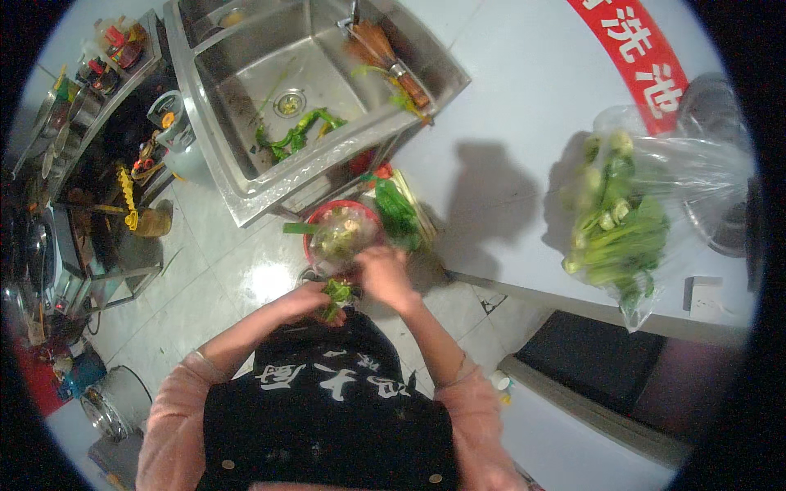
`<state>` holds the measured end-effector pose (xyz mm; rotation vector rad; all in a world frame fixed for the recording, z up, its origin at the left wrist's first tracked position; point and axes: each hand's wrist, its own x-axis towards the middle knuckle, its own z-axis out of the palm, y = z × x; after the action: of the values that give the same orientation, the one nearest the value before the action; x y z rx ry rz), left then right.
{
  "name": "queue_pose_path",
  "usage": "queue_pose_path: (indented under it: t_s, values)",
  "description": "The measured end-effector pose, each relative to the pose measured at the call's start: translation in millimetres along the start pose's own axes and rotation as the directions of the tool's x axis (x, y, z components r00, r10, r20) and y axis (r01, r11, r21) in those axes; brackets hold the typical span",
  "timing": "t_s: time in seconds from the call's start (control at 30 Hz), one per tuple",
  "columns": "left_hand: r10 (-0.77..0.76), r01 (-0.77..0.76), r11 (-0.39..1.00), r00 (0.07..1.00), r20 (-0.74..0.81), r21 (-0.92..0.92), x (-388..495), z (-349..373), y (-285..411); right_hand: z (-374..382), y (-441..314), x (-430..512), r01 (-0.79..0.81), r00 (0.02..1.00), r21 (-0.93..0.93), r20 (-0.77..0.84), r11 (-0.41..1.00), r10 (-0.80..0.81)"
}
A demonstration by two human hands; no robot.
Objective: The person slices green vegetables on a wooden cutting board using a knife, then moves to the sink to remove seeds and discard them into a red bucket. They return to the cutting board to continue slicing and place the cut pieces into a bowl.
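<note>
My left hand (310, 304) grips a piece of leafy green vegetable (336, 293) just in front of my black apron (325, 423). Blurred by motion, my right hand (385, 276) is at the near right edge of a red bin (309, 242); whether its fingers hold anything is not clear. The bin has a clear plastic liner, with pale green vegetable scraps (338, 236) inside. Beyond my right hand, a bunch of leafy greens (396, 212) with pale stalks lies close beside the bin.
A steel sink (261, 190) stands ahead, with wilted greens (298, 136) near its drain and a bundled-bristle brush (393, 61) at its right. A clear bag of greens (614, 233) hangs at right. Left are a gas cylinder (187, 153) and a metal stove stand (116, 288).
</note>
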<state>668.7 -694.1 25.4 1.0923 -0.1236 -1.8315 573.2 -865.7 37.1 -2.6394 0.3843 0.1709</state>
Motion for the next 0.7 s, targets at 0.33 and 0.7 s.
queue_pose_path:
  t_s: [0.33, 0.7]
  values:
    - [-0.158, 0.182, 0.974, 0.973, -0.167, 0.134, 1.9, 4.2, 8.5, 22.6, 15.8, -6.3, -0.164, 0.962, 0.710, 0.268, 0.685, -0.048]
    - [0.108, -0.049, 0.982, 0.939, -0.327, 0.182, 15.9, 3.0, 3.7, 9.7, -20.1, -29.4, 0.264, 0.951, 0.367, -0.255, 0.892, -0.176]
